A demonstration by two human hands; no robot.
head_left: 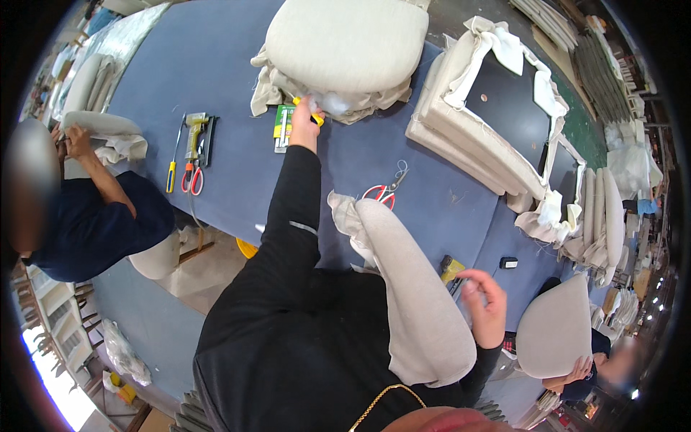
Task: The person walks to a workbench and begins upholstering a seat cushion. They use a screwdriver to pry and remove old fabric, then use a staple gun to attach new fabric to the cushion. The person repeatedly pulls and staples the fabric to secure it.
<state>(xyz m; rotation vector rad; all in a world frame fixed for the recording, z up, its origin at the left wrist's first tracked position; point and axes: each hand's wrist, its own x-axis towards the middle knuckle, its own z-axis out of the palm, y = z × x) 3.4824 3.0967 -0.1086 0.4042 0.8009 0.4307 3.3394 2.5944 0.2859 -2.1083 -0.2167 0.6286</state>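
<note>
Bright centre, dark rim, apparently soft

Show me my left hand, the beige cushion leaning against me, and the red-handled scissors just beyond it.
Left hand (305,127): head view, middle of the hand.
Beige cushion (425,291): head view, its fabric face.
Red-handled scissors (389,189): head view, where handles meet blades.

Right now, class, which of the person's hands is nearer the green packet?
Left. The left hand is right beside the green packet; the right hand is well away, toward the picture's lower right.
</note>
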